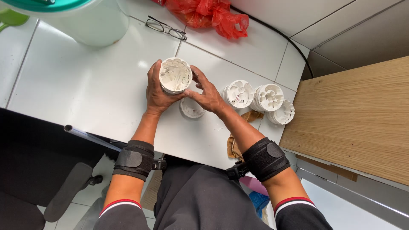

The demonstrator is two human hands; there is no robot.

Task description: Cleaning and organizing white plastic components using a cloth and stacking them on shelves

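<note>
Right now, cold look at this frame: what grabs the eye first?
First the round white plastic part, held up over the white tiled counter between the left hand and the right hand. Then the red plastic bag crumpled at the counter's far edge, with a pair of glasses just left of it. A cluster of similar white round parts sits to the right of the hands.

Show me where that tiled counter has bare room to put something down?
The white tiled counter is bare left of the hands, below the pale tub. It is crowded right of them, around three round white plastic parts; black-framed glasses and a red plastic bag fill the far edge.
</note>
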